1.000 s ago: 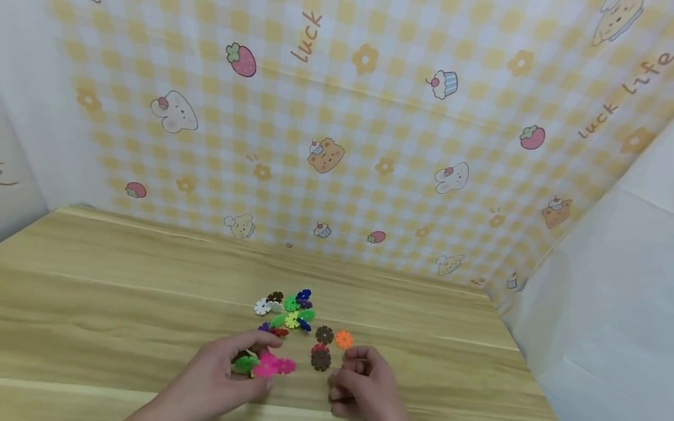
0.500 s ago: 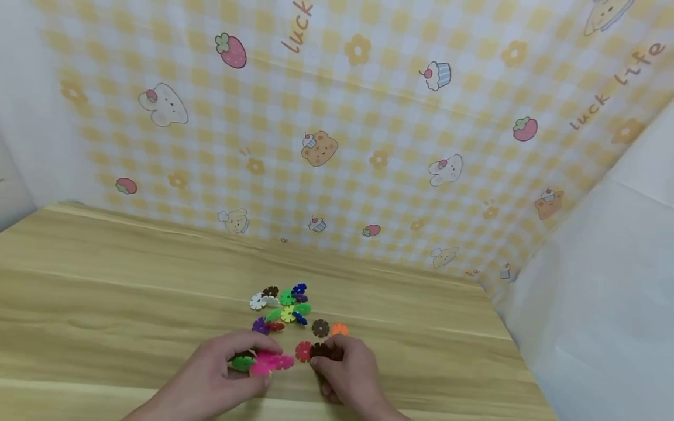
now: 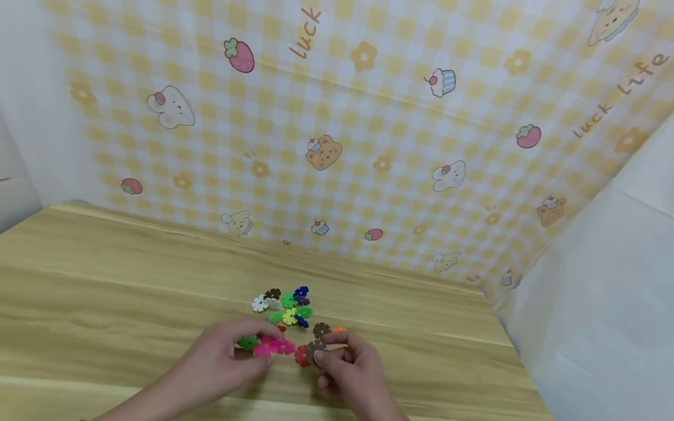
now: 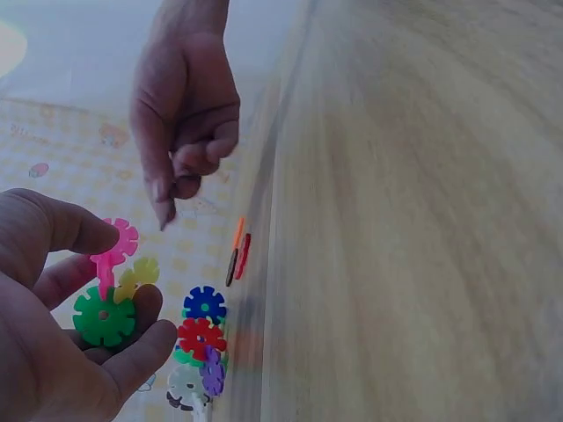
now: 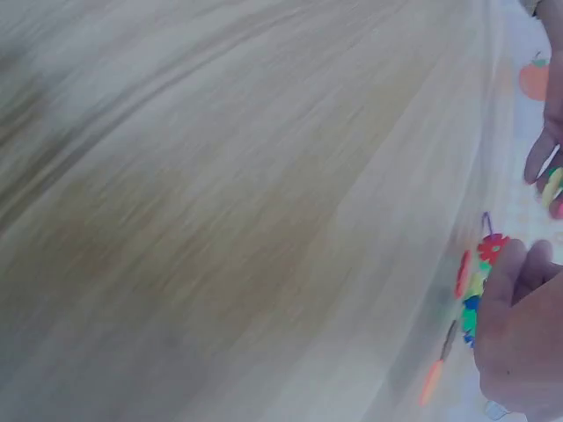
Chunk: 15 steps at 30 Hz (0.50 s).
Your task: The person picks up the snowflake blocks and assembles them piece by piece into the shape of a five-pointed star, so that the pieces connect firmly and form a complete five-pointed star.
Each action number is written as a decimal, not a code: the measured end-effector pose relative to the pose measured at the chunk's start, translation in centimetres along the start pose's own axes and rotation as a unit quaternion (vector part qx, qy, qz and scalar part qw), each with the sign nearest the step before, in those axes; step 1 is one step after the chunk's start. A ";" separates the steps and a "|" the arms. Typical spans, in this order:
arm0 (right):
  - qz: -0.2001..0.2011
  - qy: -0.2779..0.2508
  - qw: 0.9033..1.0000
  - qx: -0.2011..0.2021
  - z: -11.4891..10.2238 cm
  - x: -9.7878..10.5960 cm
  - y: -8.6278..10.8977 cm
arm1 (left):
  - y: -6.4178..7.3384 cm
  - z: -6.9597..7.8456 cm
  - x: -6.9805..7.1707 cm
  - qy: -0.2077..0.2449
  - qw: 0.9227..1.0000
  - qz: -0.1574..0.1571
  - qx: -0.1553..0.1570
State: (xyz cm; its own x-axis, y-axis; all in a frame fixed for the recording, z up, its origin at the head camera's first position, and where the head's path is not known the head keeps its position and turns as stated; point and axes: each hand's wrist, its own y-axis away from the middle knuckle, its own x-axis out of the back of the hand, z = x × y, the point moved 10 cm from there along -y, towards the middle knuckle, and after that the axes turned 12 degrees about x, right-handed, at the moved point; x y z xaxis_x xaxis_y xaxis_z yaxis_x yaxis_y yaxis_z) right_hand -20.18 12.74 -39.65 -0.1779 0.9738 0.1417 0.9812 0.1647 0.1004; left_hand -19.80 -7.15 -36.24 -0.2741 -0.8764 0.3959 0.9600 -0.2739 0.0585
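Note:
My left hand (image 3: 226, 365) holds a cluster of joined snowflake discs between thumb and fingers. Pink discs (image 3: 267, 345) stick out toward the right, and a green disc (image 4: 104, 316) and a yellow disc (image 4: 141, 277) show in the left wrist view. My right hand (image 3: 353, 371) pinches a brown snowflake disc (image 3: 315, 349) at its edge, thumb in front. A red disc (image 3: 302, 355) overlaps the brown one's left side; I cannot tell whether it is lifted with it. An orange disc (image 3: 339, 330) lies partly hidden behind the right fingers.
Another brown disc (image 3: 322, 330) lies just beyond the right hand. Farther back sits a group of joined discs, including white (image 3: 260, 303), yellow (image 3: 290, 316) and dark blue (image 3: 301, 290). The wood-grain table (image 3: 131, 275) meets a checked backdrop (image 3: 274, 128) behind.
My right hand has moved left and taken hold of the brown disc that lay over the red one; more of the red shows. The left hand's cluster has shifted slightly up in view.

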 end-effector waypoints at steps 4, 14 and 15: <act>0.013 -0.054 0.998 0.012 -0.9 -0.2 0.2 | 0.0 0.3 0.1 -0.003 1.000 0.012 -0.005; -0.001 -0.100 0.995 0.022 -1.7 -1.1 0.6 | 0.2 1.0 -0.5 -0.012 1.000 -0.003 -0.025; -0.002 -0.100 0.995 0.021 -1.6 -1.1 0.7 | 0.2 1.0 -0.7 -0.011 1.000 -0.007 -0.026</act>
State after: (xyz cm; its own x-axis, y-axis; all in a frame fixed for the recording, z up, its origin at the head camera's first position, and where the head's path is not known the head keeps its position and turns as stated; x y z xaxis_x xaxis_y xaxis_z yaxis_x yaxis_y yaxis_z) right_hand -19.42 11.55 -38.12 -0.1673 0.9842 -0.0576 0.9836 0.1706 0.0581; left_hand -19.34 -6.21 -35.57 -0.2863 -0.8635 0.4153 0.9515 -0.3072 0.0171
